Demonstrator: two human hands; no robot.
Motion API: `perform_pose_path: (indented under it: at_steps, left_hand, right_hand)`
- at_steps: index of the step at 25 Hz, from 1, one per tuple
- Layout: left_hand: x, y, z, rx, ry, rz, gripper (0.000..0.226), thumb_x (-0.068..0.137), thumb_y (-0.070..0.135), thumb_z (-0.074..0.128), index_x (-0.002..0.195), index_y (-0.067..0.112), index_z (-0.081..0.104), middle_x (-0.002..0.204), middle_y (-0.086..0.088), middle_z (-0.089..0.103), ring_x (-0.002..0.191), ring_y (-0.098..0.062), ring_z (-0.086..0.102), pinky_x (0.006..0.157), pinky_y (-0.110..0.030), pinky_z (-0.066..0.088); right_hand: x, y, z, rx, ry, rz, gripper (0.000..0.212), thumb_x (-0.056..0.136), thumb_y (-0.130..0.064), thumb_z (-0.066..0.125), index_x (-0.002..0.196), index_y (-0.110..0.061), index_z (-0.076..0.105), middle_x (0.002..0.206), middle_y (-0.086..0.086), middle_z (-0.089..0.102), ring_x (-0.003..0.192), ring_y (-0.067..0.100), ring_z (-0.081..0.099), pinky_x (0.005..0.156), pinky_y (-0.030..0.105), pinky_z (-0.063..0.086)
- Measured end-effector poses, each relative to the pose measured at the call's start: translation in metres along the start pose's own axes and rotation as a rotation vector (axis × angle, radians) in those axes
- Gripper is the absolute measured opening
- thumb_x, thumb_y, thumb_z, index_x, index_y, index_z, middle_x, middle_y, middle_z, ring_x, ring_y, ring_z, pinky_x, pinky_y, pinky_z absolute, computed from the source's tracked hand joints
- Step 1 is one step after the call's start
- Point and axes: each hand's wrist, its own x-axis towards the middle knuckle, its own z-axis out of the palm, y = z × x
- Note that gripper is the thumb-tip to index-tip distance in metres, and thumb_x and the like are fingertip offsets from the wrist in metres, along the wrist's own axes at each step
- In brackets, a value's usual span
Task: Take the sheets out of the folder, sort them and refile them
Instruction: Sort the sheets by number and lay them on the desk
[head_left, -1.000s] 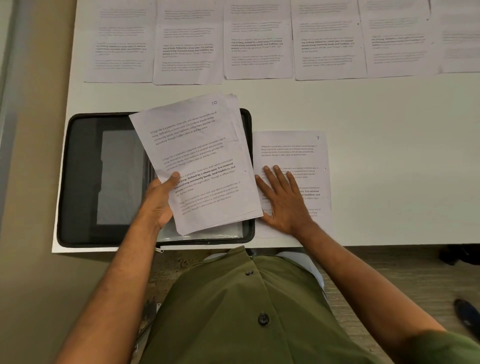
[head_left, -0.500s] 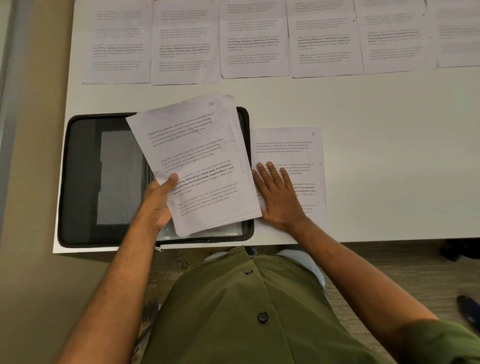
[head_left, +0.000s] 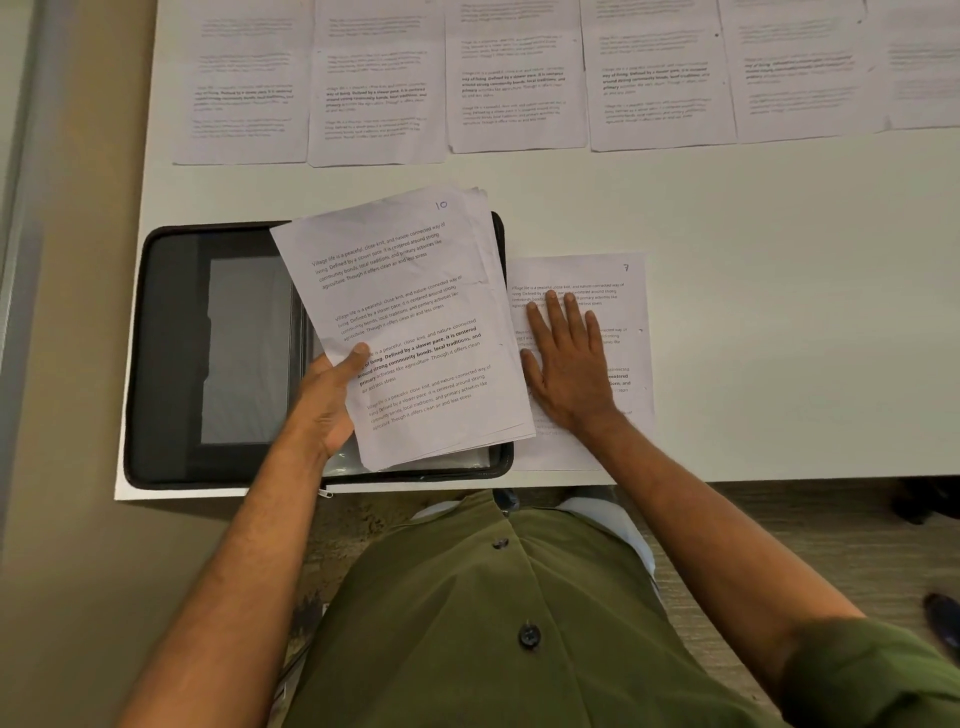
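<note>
A tilted stack of white printed sheets (head_left: 410, 332), topmost marked 10, is gripped by the left hand (head_left: 324, 400) above the open black zip folder (head_left: 171, 358). A single white sheet marked 7 (head_left: 623, 312) is pressed flat onto the white surface (head_left: 779, 312) by the right hand (head_left: 569, 364), fingers straight.

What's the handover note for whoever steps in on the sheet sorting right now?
Left hand grips a stack of sheets, top one marked 10, over the open folder.
Right hand lies flat, fingers straight, on sheet 7, beside the folder on the table.
Done: sheets are out; a row of sheets lies along the far edge.
Left: sort the held stack, then refile everything.
</note>
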Motion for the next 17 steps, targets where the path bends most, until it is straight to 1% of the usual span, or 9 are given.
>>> perform_pose_path:
  at_steps: [3, 5, 7, 11, 13, 14, 15, 16, 17]
  left_hand:
    - [-0.001, -0.002, 0.004, 0.005, -0.01, -0.006, 0.038, 0.101, 0.011, 0.061, 0.138, 0.017, 0.061, 0.13, -0.011, 0.071, 0.125, -0.034, 0.064, 0.102, -0.056, 0.052]
    - [-0.001, -0.003, 0.006, 0.009, -0.012, -0.01, 0.04, 0.101, 0.011, 0.061, 0.14, 0.015, 0.059, 0.129, -0.011, 0.071, 0.124, -0.034, 0.064, 0.102, -0.056, 0.052]
    - [-0.002, -0.002, 0.009, 0.02, -0.019, -0.012, 0.041, 0.101, 0.011, 0.062, 0.142, 0.014, 0.058, 0.129, -0.011, 0.071, 0.123, -0.033, 0.065, 0.1, -0.055, 0.053]
    - [-0.003, -0.002, 0.015, 0.041, -0.047, -0.006, 0.039, 0.101, 0.011, 0.062, 0.14, 0.016, 0.058, 0.128, -0.011, 0.072, 0.12, -0.032, 0.068, 0.1, -0.055, 0.054]
    - [-0.004, -0.002, 0.017, 0.046, -0.06, -0.005, 0.038, 0.101, 0.011, 0.061, 0.138, 0.017, 0.059, 0.127, -0.011, 0.072, 0.119, -0.032, 0.068, 0.1, -0.055, 0.054]
    - [-0.005, -0.002, 0.017, 0.047, -0.065, -0.005, 0.039, 0.1, 0.011, 0.062, 0.139, 0.017, 0.058, 0.127, -0.011, 0.072, 0.119, -0.032, 0.068, 0.099, -0.055, 0.054]
    - [-0.005, -0.003, 0.017, 0.05, -0.072, -0.004, 0.04, 0.1, 0.011, 0.062, 0.14, 0.016, 0.058, 0.128, -0.011, 0.072, 0.12, -0.032, 0.067, 0.099, -0.054, 0.055]
    - [-0.005, -0.004, 0.018, 0.056, -0.08, -0.004, 0.042, 0.1, 0.011, 0.062, 0.141, 0.015, 0.057, 0.129, -0.012, 0.071, 0.121, -0.032, 0.067, 0.099, -0.054, 0.055]
    - [-0.005, -0.005, 0.019, 0.063, -0.094, -0.007, 0.042, 0.1, 0.011, 0.062, 0.141, 0.014, 0.056, 0.13, -0.012, 0.071, 0.121, -0.033, 0.067, 0.099, -0.054, 0.055]
  right_hand:
    - [0.002, -0.01, 0.004, 0.012, 0.012, -0.014, 0.065, 0.11, -0.042, 0.038, 0.166, -0.015, 0.019, 0.174, 0.014, 0.011, 0.161, 0.033, 0.004, 0.128, 0.056, 0.01]
    - [0.003, -0.01, 0.006, -0.002, 0.02, -0.025, 0.073, 0.108, -0.043, 0.05, 0.166, -0.014, 0.017, 0.173, 0.015, 0.01, 0.161, 0.035, 0.005, 0.128, 0.058, 0.012]
    - [0.004, -0.01, 0.005, -0.017, 0.015, -0.038, 0.082, 0.105, -0.048, 0.055, 0.166, -0.013, 0.014, 0.174, 0.015, 0.009, 0.161, 0.035, 0.004, 0.128, 0.058, 0.011]
    - [0.017, -0.011, 0.0, 0.046, -0.051, -0.019, 0.082, 0.103, -0.057, 0.047, 0.166, -0.011, 0.018, 0.173, 0.016, 0.013, 0.161, 0.035, 0.008, 0.129, 0.055, 0.009]
    - [0.023, -0.009, -0.007, 0.258, -0.054, 0.062, 0.066, 0.107, -0.052, 0.042, 0.162, -0.016, 0.032, 0.17, 0.011, 0.028, 0.159, 0.027, 0.02, 0.129, 0.05, 0.016]
    - [0.025, -0.011, -0.016, 0.437, -0.011, 0.142, 0.054, 0.111, -0.046, 0.038, 0.156, -0.018, 0.044, 0.163, 0.008, 0.041, 0.154, 0.021, 0.032, 0.126, 0.048, 0.027]
    - [0.026, -0.014, -0.03, 0.661, 0.023, 0.261, 0.045, 0.113, -0.04, 0.035, 0.146, -0.017, 0.055, 0.151, 0.006, 0.056, 0.143, 0.016, 0.048, 0.118, 0.044, 0.04]
    - [0.027, -0.02, -0.049, 0.921, 0.006, 0.418, 0.041, 0.113, -0.035, 0.037, 0.136, -0.015, 0.064, 0.135, 0.004, 0.068, 0.126, 0.013, 0.062, 0.105, 0.04, 0.051]
    - [0.028, -0.026, -0.068, 1.142, -0.064, 0.559, 0.039, 0.112, -0.034, 0.04, 0.127, -0.014, 0.07, 0.119, 0.003, 0.075, 0.108, 0.013, 0.07, 0.091, 0.035, 0.057]
